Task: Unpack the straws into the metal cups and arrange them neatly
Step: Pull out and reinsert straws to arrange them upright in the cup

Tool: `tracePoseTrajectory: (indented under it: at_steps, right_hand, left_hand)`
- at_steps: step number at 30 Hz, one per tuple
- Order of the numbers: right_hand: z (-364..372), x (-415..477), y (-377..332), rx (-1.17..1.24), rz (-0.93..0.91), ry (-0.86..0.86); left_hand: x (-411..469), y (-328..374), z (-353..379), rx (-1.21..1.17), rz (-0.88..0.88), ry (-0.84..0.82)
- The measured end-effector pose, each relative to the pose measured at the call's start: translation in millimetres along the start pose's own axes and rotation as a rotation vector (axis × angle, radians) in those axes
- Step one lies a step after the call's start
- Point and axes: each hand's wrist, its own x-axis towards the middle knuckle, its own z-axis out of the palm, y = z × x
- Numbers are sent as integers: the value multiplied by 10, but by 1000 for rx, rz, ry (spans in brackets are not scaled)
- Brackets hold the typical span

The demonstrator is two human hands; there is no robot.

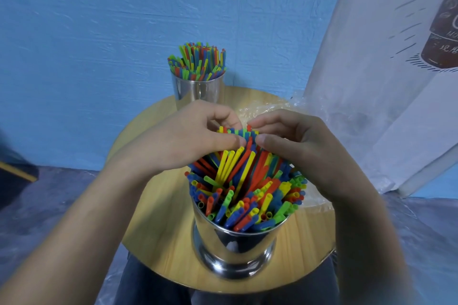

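**Both hands pinching a straw bundle above the near metal cup**

Left hand [188, 141]: fingers curled inward, thumb and forefinger closed on the left side of a raised bundle of straws [239, 132]. Thumb tip lies across the bundle's near face.

Right hand [297, 146]: fingers likewise curled, thumb and forefinger closed on the right side of the same bundle. The two thumbs nearly meet at the middle. Neither hand is released; both are grasping.

The bundle's lower ends slant down into the near metal cup [235, 245], which stands at the front of the round wooden surface [158, 218]. The cup is packed with red, yellow, green and blue straws; those around the rim lean outward, while the held ones stand higher than the rest.

A second metal cup [198, 89] stands at the far edge of the surface, well apart from the first, filled with upright straws [197, 62] of the same colours.

Crumpled clear plastic wrapping [267, 110] lies on the surface behind the right hand.

Obscured or unclear: the remaining fingers of both hands are folded behind the bundle and cannot be judged. The far cup's base is hidden by the left hand. The wrapping's extent is hidden by the right hand and forearm. Both forearms are blurred toward the frame edges.
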Motion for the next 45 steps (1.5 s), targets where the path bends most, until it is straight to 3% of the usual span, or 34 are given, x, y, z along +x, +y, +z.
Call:
tracePoseTrajectory:
  at_steps: [8,12,16,21,24,29,31,34,36,39,45]
  right_hand:
    - [-5,-17,-15,-61,-28,21]
    - [8,-30,-18,-103,-49,53]
    - [-3,-44,-50,-122,-57,43]
    - [-2,-33,-47,-206,-47,-1]
    - [4,-25,-60,-188,-79,3]
    - [19,-21,-9,-117,-152,257]
    - [-8,-38,-18,55,-165,398]
    - [-61,-64,-109,455,-150,535]
    - [-91,-73,-157,564,-184,605]
    - [-104,-86,-202,517,-261,715]
    - [-72,-138,-239,217,-341,658]
  left_hand:
    - [20,34,-40,-56,77,98]
    - [63,55,-76,-206,174,160]
    - [91,78,-71,-457,259,339]
    - [78,101,-192,-731,313,738]
    - [57,35,-215,-821,294,819]
    - [24,-77,-188,-839,154,809]
    - [-7,-103,-170,-729,79,745]
    - [-60,-112,-125,-407,-18,467]
    - [-82,-125,-99,-231,-53,208]
    - [-92,-110,-60,-91,-115,-71]
    - [-52,-21,-7,-97,-121,1]
